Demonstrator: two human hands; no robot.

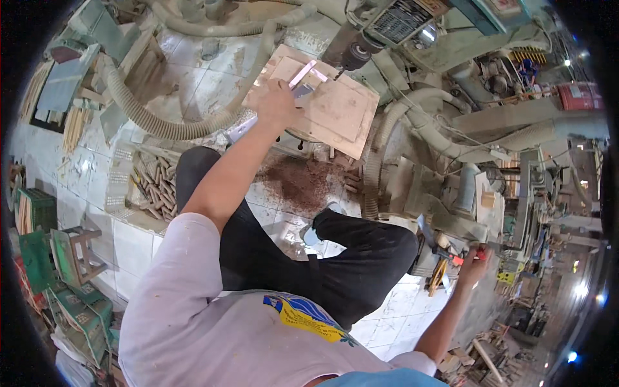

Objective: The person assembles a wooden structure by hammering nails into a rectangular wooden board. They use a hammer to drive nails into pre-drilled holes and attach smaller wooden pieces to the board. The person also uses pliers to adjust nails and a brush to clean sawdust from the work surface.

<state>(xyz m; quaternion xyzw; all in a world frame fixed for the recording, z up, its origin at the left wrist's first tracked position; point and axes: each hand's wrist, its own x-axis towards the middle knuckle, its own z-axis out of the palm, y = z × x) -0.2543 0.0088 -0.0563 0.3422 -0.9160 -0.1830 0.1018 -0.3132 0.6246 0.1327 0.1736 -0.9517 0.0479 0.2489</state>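
My left hand rests over the left part of a pale wooden board on a drill press table. Its fingers look curled beside a shiny metal guide; what they grip, if anything, is hidden. Just above the board hangs the drill chuck with a dark bit pointing down. Off to the right, my right hand is closed around a small red object, its kind too small to tell. Close by are an orange-red handled tool and yellow-handled pliers or a similar tool.
At the left stands a light plastic crate holding many short wooden pegs. A ribbed hose curves behind it; another hose runs right of the press. Brown sawdust covers the floor beneath. Green crates stand far left.
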